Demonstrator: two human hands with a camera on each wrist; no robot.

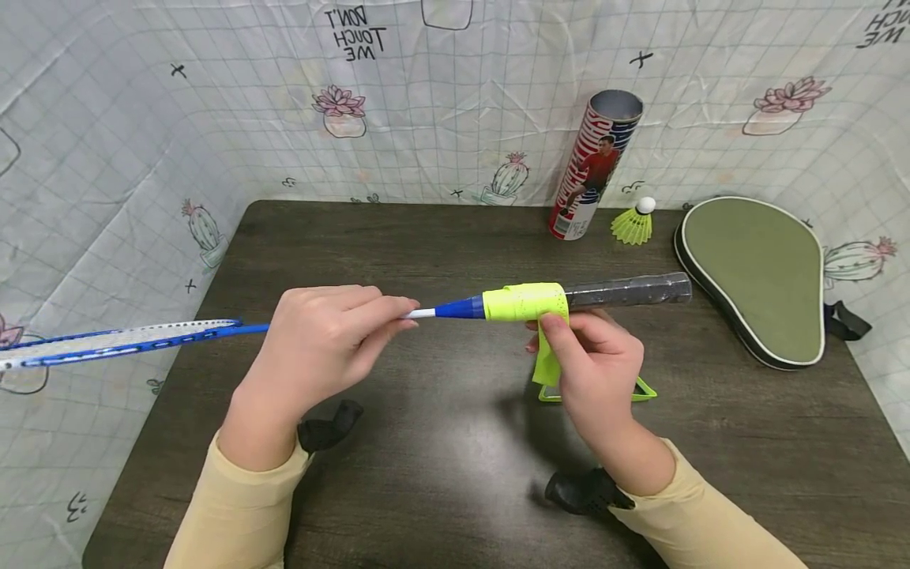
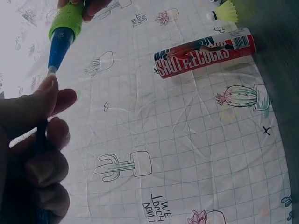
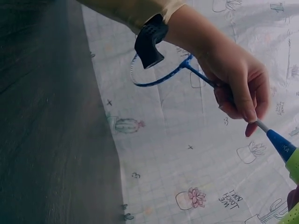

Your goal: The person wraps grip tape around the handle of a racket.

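A blue and white badminton racket (image 1: 460, 307) lies level above the table, its strung head off to the left. My left hand (image 1: 323, 336) grips the shaft, thumb and forefinger pinching it just short of the blue cone. Bright yellow grip tape (image 1: 522, 302) is wound round the cone end of the handle; the dark handle (image 1: 633, 290) beyond it is bare to the butt. Below the handle, my right hand (image 1: 597, 359) pinches the tape between thumb and fingers where it leaves the handle, and a short tail hangs down. In the left wrist view the left fingers (image 2: 49, 172) curl round the shaft.
A shuttlecock tube (image 1: 593, 170) stands at the back, with a yellow shuttlecock (image 1: 635, 221) beside it. An olive green case (image 1: 757, 276) lies at the right. A green-edged triangular thing (image 1: 643, 390) is partly hidden behind the right hand. Patterned cloth (image 1: 426, 118) hangs behind the dark table (image 1: 441, 490).
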